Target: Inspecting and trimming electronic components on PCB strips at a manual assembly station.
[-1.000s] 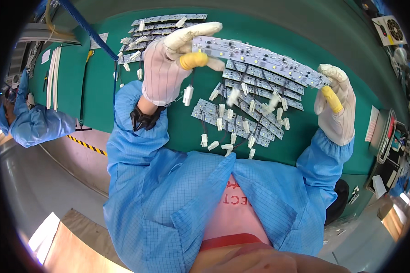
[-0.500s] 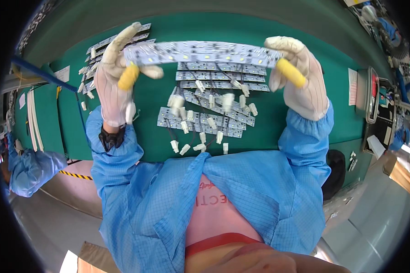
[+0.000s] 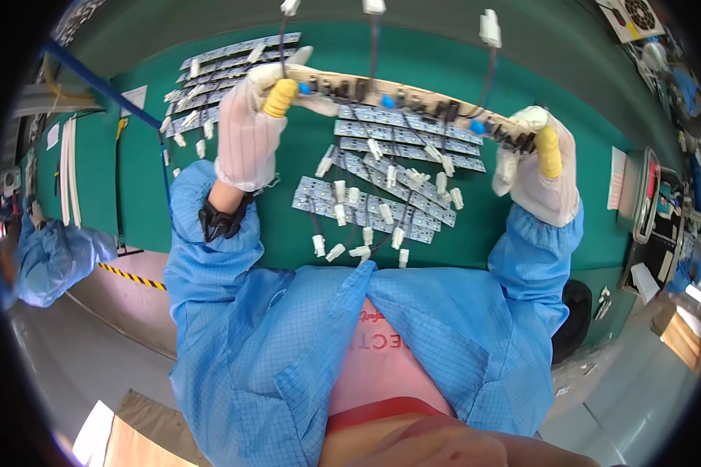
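Note:
A long LED circuit board strip (image 3: 417,98) spans my two gloved hands, held up over the green bench. Its component side shows dark parts and blue round parts, and three wires with white connectors stick up beyond its far edge. My left hand (image 3: 257,117) grips its left end, a yellow cot on one finger. On the right end my right hand (image 3: 539,159) is closed, also with a yellow cot. Below the strip lie several LED boards (image 3: 409,145) in rows, their white connectors (image 3: 385,212) spread over them and toward me.
More LED boards (image 3: 234,74) with white connectors lie at the far left of the green bench mat (image 3: 276,241). A blue hose (image 3: 93,78) slants in at the left, where another person's blue sleeve (image 3: 66,261) shows. A metal-edged box (image 3: 639,183) stands at the right.
The strip has been turned from its LED face to its component face, its wires now pointing up and away. Its right end has dropped lower, with my right hand.

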The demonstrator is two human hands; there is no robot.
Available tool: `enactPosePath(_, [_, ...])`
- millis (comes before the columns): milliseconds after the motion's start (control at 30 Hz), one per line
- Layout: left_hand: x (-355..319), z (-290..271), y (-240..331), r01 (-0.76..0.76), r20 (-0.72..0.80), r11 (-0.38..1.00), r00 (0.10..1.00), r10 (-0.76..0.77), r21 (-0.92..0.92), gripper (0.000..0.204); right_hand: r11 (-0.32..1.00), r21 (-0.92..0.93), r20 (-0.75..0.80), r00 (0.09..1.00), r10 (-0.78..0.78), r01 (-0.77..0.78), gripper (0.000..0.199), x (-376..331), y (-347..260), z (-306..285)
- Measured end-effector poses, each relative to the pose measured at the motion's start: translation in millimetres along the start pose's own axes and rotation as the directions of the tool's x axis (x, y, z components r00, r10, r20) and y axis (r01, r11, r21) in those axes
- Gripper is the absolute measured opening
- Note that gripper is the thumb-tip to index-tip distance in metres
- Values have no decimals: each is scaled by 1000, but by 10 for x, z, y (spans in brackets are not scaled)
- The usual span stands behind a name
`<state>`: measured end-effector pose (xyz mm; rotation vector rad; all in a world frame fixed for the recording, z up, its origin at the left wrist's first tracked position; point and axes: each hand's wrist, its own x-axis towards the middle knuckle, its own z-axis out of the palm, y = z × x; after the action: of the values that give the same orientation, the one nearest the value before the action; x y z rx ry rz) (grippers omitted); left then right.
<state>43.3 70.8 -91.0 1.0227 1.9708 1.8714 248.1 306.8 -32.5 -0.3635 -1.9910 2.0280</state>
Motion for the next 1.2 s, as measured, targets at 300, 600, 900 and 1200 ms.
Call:
enactPosePath(300, [26,58,193,-22,-44,953,998,37,302,32,976,216,53,998,-24,12,46,20,277,-112])
enactPosePath(600, [-46,-120,39,39,66,973,996,-55,228,35,931,342,48,992,116,-125,51,81,259,-122])
enactPosePath(900, [45,-120,340,240,157,966,962,-223,-100,31,972,220,-36,995,98,-88,38,161,131,77])
enactPosePath(1200, [901,-1759,-472,246,-186,929,962,-200,277,25,963,-241,152,985,-84,120,37,64,148,-5])
